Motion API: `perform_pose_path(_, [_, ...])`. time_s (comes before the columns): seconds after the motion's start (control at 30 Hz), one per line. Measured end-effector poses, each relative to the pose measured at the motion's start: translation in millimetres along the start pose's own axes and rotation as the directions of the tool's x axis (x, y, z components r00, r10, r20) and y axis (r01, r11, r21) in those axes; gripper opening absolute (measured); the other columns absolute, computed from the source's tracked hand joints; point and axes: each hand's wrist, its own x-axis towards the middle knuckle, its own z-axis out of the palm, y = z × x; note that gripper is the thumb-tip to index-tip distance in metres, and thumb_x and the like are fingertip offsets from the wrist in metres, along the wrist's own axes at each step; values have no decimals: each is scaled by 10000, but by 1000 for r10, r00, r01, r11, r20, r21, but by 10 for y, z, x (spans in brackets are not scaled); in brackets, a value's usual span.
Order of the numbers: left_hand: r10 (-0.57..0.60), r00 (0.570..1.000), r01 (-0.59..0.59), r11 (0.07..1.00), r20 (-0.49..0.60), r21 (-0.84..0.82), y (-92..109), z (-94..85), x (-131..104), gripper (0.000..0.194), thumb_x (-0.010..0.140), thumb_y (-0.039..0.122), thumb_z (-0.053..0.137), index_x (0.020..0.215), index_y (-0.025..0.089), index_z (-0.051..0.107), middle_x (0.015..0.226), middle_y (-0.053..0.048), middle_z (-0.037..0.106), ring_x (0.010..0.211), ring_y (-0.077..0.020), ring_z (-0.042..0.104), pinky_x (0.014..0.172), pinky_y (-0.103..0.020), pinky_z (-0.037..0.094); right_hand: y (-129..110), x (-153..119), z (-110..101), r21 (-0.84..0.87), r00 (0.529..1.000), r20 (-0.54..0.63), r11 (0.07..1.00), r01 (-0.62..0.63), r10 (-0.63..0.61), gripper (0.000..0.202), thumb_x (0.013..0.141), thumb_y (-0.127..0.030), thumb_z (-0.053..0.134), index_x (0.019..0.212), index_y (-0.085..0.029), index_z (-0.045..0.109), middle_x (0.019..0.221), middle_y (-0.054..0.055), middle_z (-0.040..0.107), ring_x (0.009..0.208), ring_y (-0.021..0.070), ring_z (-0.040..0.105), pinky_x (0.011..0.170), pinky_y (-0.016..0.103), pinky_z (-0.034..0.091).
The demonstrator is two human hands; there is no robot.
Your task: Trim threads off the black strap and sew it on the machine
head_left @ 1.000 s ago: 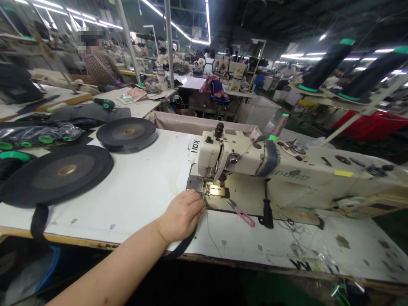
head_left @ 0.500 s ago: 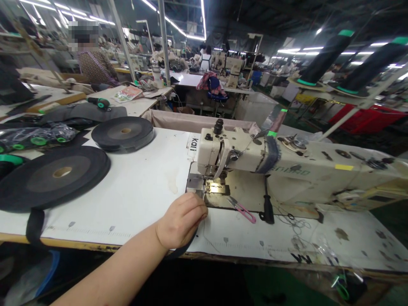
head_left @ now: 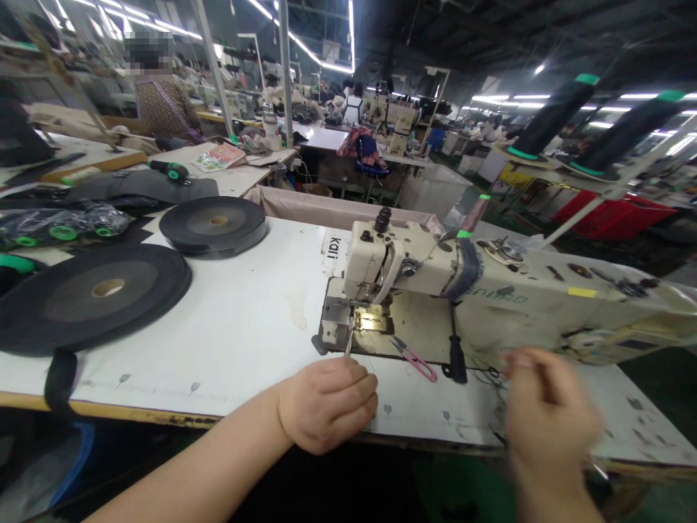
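My left hand (head_left: pixel 332 405) is closed at the table's front edge, below the needle area of the white sewing machine (head_left: pixel 414 269). From its fingers a thin metal tool (head_left: pixel 349 341), perhaps tweezers, points up toward the metal plate (head_left: pixel 373 319). On the right, my right hand (head_left: pixel 549 407) is raised over the table, blurred, its fingers curled; whether it holds anything is too smeared to tell. Between the hands lie pink-handled thread snips (head_left: pixel 417 362) and a black-handled screwdriver (head_left: pixel 458 356), which leans against the machine.
Two black tape rolls (head_left: pixel 92 296) (head_left: pixel 215 224) lie on the left of the white table. Loose thread lies near the machine's base. Tall black thread cones (head_left: pixel 555 120) stand at the upper right. A person (head_left: pixel 163 102) is in the left background.
My right hand has come into view on the right. My left hand has shifted slightly right and down, and the metal tool shows more clearly. The black strip below my left hand is no longer visible.
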Motion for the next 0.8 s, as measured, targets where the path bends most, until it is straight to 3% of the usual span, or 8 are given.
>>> perform_pose_path(0.07, [53,998,-53,998,-16,28,19,10,10,225,903,130,464,1004,71,657,1057,-203,707,947,-247,650,843,-388,593,-268,-247,288,145,959,285,988,-45,2,364,889,-557,535,848,-232,694,790,81,699,726,245,644,679,357,490])
perform_pose_path(0.13, [102,995,-101,993,-9,55,30,16,5,201,891,148,520,986,72,679,1077,-194,705,960,-238,654,889,-377,588,-490,-371,583,228,847,529,952,-202,53,372,906,-541,496,929,-226,693,795,50,717,723,221,655,687,329,493])
perform_pose_path(0.2, [140,990,-140,987,8,74,34,18,-4,207,879,158,544,983,67,699,1084,-187,704,969,-238,653,915,-370,576,-633,-375,841,235,754,653,928,-290,71,366,903,-528,484,959,-219,671,830,38,725,722,202,655,690,311,488])
perform_pose_path(0.43, [246,960,-256,965,133,62,18,36,15,303,888,202,469,984,107,739,1108,-166,706,1004,-246,629,940,-360,543,-864,-183,1385,63,693,713,975,-215,107,314,804,-463,666,983,-205,673,887,34,723,827,210,668,720,302,474])
perform_pose_path(0.57, [280,945,-283,959,168,-2,-9,31,28,318,869,225,472,970,94,744,1086,-183,698,982,-266,622,915,-375,530,-1057,-152,1486,-106,707,685,984,-144,177,200,817,-373,672,951,-234,723,940,53,737,930,249,685,793,337,493])
perform_pose_path(0.8, [285,945,-277,958,160,-73,-48,42,36,350,890,228,414,930,93,735,1016,-189,686,957,-265,606,859,-378,517,-1202,-181,1558,-246,745,630,966,-80,222,255,886,-420,643,917,-197,762,938,118,753,1011,296,695,865,353,508])
